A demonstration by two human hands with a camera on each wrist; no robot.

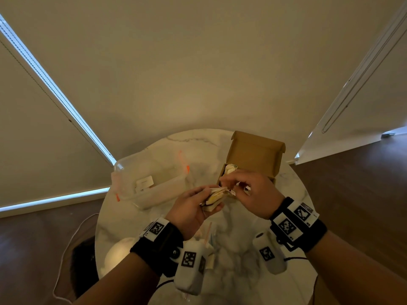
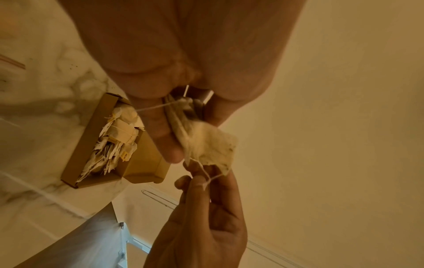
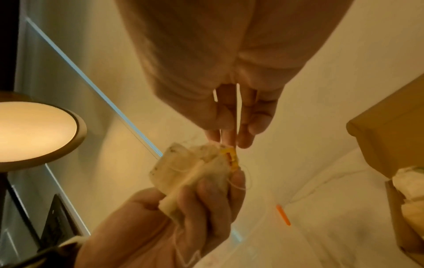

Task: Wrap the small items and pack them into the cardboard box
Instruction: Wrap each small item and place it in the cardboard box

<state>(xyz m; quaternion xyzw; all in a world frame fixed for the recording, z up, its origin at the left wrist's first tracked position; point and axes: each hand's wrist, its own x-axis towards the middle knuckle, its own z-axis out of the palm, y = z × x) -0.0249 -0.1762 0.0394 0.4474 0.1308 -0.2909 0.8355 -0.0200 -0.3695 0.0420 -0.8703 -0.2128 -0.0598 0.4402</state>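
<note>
My left hand [image 1: 204, 202] grips a small bundle of tea bags [image 1: 215, 197] above the table, thumb on one side and fingers on the other. My right hand [image 1: 231, 187] pinches a thin white string [image 2: 207, 178] that runs from the bundle [image 2: 213, 145]. A yellow tag [image 3: 231, 157] shows at the bundle's top, just under my right fingertips [image 3: 244, 143]. Behind the hands the cardboard box [image 1: 255, 155] stands with its lid up. Several pale wrapped tea bags [image 2: 114, 134] lie packed inside it.
A clear plastic container [image 1: 152, 183] with orange clips sits left of the box on the round marble table [image 1: 233, 241]. A zip bag [image 1: 208, 235] lies near the front edge. A lit round lamp [image 3: 34, 130] stands low at the left. Walls close in behind.
</note>
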